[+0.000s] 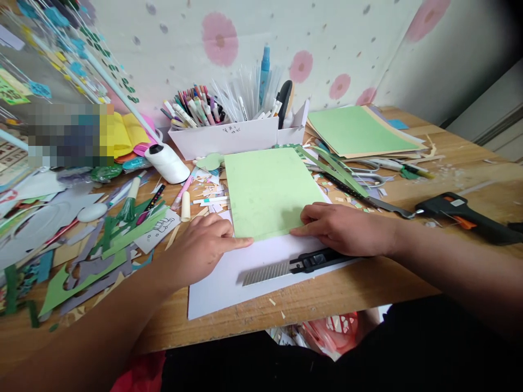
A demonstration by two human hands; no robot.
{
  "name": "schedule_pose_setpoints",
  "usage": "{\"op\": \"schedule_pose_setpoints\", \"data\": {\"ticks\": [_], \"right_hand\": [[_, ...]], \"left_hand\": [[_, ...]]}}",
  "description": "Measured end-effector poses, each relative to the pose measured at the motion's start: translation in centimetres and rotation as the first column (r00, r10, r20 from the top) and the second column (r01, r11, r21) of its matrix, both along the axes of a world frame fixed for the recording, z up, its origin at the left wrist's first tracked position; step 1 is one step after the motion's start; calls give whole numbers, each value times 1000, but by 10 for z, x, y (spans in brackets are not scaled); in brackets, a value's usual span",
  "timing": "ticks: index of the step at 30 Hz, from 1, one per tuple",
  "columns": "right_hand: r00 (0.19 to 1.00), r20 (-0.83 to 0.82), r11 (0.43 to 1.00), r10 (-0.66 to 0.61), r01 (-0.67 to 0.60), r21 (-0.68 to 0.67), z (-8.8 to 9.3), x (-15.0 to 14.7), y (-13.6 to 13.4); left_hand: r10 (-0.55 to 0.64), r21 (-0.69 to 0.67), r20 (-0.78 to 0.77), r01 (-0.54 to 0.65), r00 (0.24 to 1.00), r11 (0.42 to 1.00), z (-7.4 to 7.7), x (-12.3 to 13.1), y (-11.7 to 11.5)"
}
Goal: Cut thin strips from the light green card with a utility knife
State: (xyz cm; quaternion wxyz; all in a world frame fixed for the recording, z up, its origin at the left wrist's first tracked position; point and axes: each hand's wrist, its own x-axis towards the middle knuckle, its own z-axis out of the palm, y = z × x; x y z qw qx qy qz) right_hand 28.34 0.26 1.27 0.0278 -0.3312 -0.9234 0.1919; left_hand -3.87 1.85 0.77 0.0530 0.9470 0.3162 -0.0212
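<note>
A light green sheet of paper (269, 190) lies on a white sheet (229, 283) on the wooden table (327, 296). My left hand (202, 247) rests at the green sheet's near left corner, fingers curled with the index finger pointing along its lower edge. My right hand (343, 228) lies at the near right corner, fingers pressed down on the sheet's edge. A black utility knife (292, 265) with its long blade out lies on the white sheet, just below my right hand, touching neither hand's fingers.
A white box of pens and markers (229, 128) stands behind the sheet. Green and grey paper scraps (90, 256) cover the left. A white glue bottle (165, 160), scissors (368, 173), a paper stack (355, 130) and a black glue gun (466, 215) lie around.
</note>
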Motion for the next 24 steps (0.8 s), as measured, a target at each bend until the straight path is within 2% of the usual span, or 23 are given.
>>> {"op": "schedule_pose_setpoints", "data": {"ticks": [10, 12, 14, 17, 18, 21, 24], "right_hand": [[1000, 30, 1000, 6, -7, 21, 0, 1, -1], [1000, 30, 1000, 2, -3, 27, -1, 0, -1], [999, 39, 1000, -3, 2, 30, -1, 0, -1], [998, 65, 1000, -6, 5, 27, 0, -2, -1], [997, 72, 1000, -11, 9, 26, 1, -3, -1], [997, 79, 1000, -19, 18, 14, 3, -5, -2], [996, 83, 1000, -18, 18, 6, 5, -6, -2]], "left_hand": [[105, 78, 78, -111, 991, 991, -9, -24, -17], [119, 119, 73, -127, 990, 985, -6, -28, -19], [148, 216, 123, -172, 981, 961, 1, -26, -19], [110, 308, 283, -199, 953, 931, 12, -6, -20], [54, 272, 285, -134, 957, 953, 15, 5, -20], [-109, 203, 143, 79, 984, 976, 15, 42, -18], [-137, 240, -25, 139, 990, 961, 7, 66, -15]]}}
